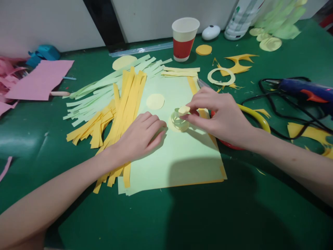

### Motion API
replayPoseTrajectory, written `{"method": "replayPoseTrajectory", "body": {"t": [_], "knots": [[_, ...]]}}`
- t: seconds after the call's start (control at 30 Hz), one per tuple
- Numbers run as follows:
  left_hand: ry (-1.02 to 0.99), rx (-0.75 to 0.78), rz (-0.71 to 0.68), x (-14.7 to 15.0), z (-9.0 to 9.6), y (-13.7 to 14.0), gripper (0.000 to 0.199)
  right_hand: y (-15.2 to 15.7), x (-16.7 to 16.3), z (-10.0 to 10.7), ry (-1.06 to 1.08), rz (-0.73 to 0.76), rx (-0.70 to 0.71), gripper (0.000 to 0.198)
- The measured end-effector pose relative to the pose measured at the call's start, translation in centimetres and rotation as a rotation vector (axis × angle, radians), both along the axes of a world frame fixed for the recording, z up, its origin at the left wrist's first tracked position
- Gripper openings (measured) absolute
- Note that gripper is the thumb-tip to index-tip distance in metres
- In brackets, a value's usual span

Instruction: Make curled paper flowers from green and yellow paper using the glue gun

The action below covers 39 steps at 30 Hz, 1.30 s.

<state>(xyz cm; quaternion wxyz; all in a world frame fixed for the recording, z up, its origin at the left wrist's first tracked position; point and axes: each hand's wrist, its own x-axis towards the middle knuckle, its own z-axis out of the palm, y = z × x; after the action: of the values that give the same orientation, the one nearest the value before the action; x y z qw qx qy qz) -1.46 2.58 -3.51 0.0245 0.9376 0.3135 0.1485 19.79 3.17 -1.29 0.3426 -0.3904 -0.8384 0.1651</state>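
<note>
My right hand [221,114] pinches a small pale yellow paper piece [184,110] between thumb and fingertips. Just below it, a pale green paper curl [177,121] stands on a pale yellow paper disc [182,128]; whether the pinched piece is joined to the curl, I cannot tell. My left hand [144,135] rests palm down, fingers loosely bent and thumb a little apart, beside the disc. Its wrist crosses the yellow paper strips [130,93]. Under both hands lies a stack of light green sheets [156,166], with another pale yellow circle [155,101] on it.
Light green strips [91,100] fan out leftward. Pink paper [43,80] lies far left. A red-and-white paper cup [184,40] and a white bottle [240,19] stand behind. Right are a blue glue gun [304,88], its black cord [273,114], scissors with yellow-red handles [256,116] and paper scraps.
</note>
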Motion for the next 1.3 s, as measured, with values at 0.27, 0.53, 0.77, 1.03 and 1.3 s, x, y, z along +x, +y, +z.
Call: {"method": "replayPoseTrajectory", "body": {"t": [0.27, 0.53, 0.77, 1.03, 1.3], "knots": [[0.041, 0.000, -0.023, -0.22, -0.49, 0.17, 0.038, 0.06, 0.04, -0.04, 0.013, 0.009, -0.002, 0.014], [-0.005, -0.062, 0.004, -0.18, -0.23, 0.04, 0.034, 0.00, 0.06, -0.01, 0.009, 0.009, -0.008, 0.013], [-0.063, -0.106, 0.057, -0.06, -0.11, -0.01, 0.025, 0.02, 0.04, -0.05, 0.011, 0.006, 0.000, 0.012], [-0.051, -0.207, 0.074, -0.24, -0.32, 0.08, 0.055, 0.00, 0.05, 0.00, 0.010, 0.008, -0.002, 0.012], [0.000, -0.194, -0.004, -0.18, -0.34, 0.18, 0.064, -0.04, 0.04, -0.07, 0.019, 0.000, -0.008, 0.011]]}}
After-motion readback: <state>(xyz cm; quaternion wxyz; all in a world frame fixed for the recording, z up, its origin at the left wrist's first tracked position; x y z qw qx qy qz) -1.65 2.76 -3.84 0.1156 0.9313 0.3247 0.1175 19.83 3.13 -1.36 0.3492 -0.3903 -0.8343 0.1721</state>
